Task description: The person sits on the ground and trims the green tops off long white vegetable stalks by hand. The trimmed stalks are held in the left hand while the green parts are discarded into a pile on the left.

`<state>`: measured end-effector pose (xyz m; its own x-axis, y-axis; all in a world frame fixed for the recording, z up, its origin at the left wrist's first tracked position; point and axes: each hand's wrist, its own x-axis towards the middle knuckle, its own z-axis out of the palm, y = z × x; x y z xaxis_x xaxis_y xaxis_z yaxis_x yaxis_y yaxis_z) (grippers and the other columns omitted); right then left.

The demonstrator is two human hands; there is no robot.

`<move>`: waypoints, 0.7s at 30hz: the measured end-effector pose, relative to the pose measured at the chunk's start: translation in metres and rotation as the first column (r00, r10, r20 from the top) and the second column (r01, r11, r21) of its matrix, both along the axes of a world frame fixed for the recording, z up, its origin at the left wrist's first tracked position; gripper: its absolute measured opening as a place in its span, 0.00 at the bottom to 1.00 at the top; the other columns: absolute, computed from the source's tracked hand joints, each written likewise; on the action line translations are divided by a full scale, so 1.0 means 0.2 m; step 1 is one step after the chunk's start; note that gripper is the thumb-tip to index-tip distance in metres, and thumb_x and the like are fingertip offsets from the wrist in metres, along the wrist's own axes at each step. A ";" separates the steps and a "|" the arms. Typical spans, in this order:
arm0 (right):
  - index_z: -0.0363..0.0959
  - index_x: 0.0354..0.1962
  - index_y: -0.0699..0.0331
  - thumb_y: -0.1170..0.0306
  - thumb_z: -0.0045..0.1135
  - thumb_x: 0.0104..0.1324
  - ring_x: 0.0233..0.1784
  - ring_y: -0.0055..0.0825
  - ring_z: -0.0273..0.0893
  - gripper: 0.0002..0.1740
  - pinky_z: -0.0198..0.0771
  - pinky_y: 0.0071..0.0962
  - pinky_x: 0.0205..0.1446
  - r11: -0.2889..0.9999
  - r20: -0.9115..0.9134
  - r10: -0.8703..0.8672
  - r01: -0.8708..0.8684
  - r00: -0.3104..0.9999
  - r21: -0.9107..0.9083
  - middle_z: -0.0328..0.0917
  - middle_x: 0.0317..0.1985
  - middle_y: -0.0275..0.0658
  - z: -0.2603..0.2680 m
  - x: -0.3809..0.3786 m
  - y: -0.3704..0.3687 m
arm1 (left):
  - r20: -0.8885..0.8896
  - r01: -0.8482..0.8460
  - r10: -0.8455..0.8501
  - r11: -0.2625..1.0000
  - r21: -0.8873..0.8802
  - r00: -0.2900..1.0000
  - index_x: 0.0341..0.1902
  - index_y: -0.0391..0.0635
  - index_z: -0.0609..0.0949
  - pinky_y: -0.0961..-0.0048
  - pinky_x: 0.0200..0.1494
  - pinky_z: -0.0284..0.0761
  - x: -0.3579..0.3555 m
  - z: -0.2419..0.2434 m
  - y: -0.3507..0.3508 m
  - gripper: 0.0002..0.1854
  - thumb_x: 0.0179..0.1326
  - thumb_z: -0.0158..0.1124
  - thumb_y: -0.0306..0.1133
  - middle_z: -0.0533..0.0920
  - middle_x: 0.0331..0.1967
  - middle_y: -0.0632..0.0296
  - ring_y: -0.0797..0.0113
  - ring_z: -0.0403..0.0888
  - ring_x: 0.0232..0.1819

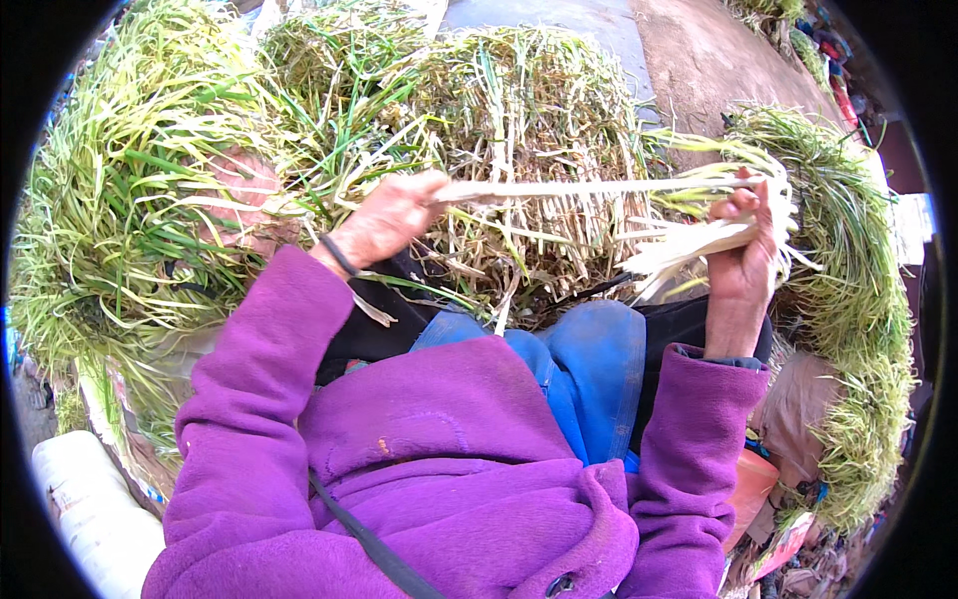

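Observation:
A pale plant-fibre strip [584, 187] is stretched almost level between my two hands. My left hand [393, 217], with a dark band at the wrist, is closed around its left end. At the right end my right hand [745, 247] pinches the strip with its fingertips. The same hand also holds a fan of pale flat strips [677, 251], whose loose ends point left. Long yellow-green leaves [718, 150] hang about the right hand. Behind the taut strip lies a thick heap of cut grass stalks [539, 112], in front of my knees.
Loose green grass [112, 172] is piled high on the left. Another long grass bundle [838, 224] curves down the right side. A grey sheet [546, 15] and brown ground [696, 60] lie beyond. A white sack-like object [90, 494] stands lower left, an orange container [748, 487] lower right.

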<state>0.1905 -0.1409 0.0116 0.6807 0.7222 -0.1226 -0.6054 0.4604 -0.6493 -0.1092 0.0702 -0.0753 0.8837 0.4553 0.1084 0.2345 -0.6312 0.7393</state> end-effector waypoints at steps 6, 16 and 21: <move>0.63 0.49 0.74 0.74 0.59 0.61 0.28 0.19 0.65 0.21 0.66 0.20 0.35 0.990 0.040 -0.118 0.114 0.992 0.089 0.70 0.27 0.32 0.02 0.11 -0.06 | -0.170 -0.417 0.521 0.402 -0.815 0.837 0.38 0.44 0.72 0.79 0.11 0.57 -0.34 -0.14 0.37 0.09 0.64 0.40 0.31 0.71 0.17 0.66 0.78 0.60 0.10; 0.64 0.47 0.75 0.69 0.53 0.66 0.25 0.17 0.58 0.18 0.61 0.17 0.32 0.991 -0.027 0.003 0.000 1.000 0.134 0.64 0.22 0.30 -0.01 0.09 -0.03 | -0.363 -0.185 0.434 0.813 0.552 0.825 0.62 0.41 0.65 0.63 0.62 0.63 -0.32 0.19 0.28 0.38 0.47 0.70 0.36 0.73 0.55 0.52 0.54 0.68 0.59; 0.65 0.43 0.69 0.70 0.54 0.65 0.29 0.14 0.63 0.14 0.64 0.15 0.32 0.974 -0.019 0.156 -0.150 0.988 0.171 0.67 0.33 0.34 -0.04 -0.03 0.06 | 0.056 0.104 -0.155 0.850 0.517 0.986 0.57 0.42 0.71 0.62 0.60 0.64 0.02 0.33 -0.09 0.29 0.52 0.65 0.40 0.74 0.53 0.52 0.56 0.70 0.57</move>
